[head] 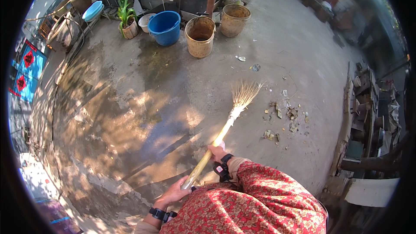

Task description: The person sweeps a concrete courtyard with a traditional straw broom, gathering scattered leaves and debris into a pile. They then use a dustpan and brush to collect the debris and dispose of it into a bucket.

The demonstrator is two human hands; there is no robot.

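A straw broom (224,130) with a long pale handle slants across the middle of the view, its splayed bristles at the upper right end on or just over the concrete floor. My right hand (217,153) is closed round the middle of the handle. Lower down, my left hand (175,191) grips the handle's end, close to my red flowered garment. To the right of the bristles lies a loose scatter of dry leaves and debris (292,113). A few pale scraps (241,58) lie on the floor above the bristles.
Beyond the broom stand a blue plastic tub (165,29), a stained bucket (200,39), another stained bucket (234,21) and a potted plant (128,22). A light blue basin (93,10) rests on a stand at upper left. Stacked odds and ends (367,113) line the right side.
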